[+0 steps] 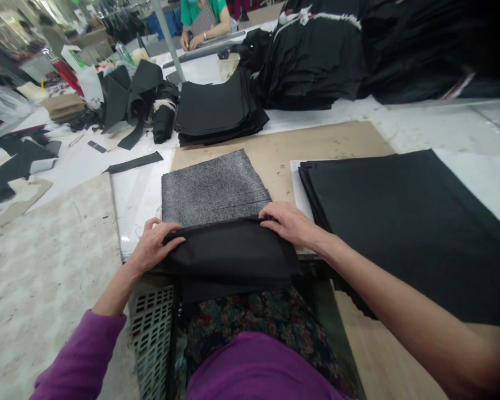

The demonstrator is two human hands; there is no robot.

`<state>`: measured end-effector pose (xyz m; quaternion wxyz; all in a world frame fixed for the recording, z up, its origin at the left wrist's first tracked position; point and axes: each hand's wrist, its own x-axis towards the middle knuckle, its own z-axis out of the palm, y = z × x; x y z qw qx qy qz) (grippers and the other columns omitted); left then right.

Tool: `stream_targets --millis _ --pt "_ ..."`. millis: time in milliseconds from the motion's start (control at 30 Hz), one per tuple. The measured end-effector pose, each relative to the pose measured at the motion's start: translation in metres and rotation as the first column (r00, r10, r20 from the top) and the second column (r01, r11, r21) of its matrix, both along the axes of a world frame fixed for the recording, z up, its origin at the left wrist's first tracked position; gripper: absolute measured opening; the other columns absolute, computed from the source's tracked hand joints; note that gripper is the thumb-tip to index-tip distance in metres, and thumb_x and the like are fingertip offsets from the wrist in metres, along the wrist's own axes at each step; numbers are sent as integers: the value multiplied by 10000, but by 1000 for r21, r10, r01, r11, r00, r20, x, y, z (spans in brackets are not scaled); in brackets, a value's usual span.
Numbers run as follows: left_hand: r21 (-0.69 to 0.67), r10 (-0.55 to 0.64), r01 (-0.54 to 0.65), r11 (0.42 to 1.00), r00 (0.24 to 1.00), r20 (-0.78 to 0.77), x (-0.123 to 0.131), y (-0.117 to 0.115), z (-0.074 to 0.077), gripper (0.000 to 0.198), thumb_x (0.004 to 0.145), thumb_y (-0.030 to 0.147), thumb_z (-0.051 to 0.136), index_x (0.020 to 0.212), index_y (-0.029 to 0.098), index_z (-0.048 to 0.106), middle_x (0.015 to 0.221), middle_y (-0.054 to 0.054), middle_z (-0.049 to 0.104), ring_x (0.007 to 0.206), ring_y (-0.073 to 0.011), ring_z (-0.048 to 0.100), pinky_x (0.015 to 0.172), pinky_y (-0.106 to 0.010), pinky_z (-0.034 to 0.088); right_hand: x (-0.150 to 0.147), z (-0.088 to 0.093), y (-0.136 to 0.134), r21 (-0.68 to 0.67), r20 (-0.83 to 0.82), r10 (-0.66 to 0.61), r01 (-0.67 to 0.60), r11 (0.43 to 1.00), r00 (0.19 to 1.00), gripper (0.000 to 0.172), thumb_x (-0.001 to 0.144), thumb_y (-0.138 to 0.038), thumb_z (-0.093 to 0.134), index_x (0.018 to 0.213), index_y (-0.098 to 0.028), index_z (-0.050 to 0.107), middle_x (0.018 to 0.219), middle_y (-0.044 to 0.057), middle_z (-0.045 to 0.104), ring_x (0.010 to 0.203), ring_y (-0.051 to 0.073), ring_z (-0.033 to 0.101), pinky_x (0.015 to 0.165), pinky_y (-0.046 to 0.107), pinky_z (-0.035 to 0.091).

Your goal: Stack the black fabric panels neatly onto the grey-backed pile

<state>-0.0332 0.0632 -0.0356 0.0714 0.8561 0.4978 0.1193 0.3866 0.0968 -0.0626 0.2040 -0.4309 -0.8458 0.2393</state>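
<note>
A black fabric panel (233,253) hangs over the near table edge, its upper edge pinched at both ends. My left hand (156,244) is closed on the left end, thumb in front and fingers behind. At the right end my right hand (287,222) pinches the same edge between thumb and fingers. Directly beyond lies a stack of speckled grey fabric pieces (212,186), partly covered by the black panel. Right of my right hand is a stack of large black fabric sheets (404,216), which my forearm crosses.
Cut black pieces (216,108) are piled beyond a brown board (329,144), with larger black bundles (312,61) behind. Scraps (20,161) lie at the left. A green plastic crate (152,328) stands below the table. A person in green (204,22) works across the table.
</note>
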Motion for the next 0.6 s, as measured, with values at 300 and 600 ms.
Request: stream_targets --millis 300,600 --pt "-98 -141 139 985 990 -14 29 -13 9 296 963 476 576 1137 246 646 982 -20 730 888 -188 629 1041 -433 354 27 16 -16 -178 249 -146 194 965 957 89 878 -290 576 814 -241 614 838 30 655 811 217 581 702 323 391" --pt "-160 28 -26 987 1000 8 -11 -18 9 327 932 547 583 913 229 657 882 -8 705 840 -190 598 969 -395 378 23 13 -22 -89 74 -132 139 986 988 92 917 -278 557 916 -208 616 872 24 624 816 177 552 741 289 391"
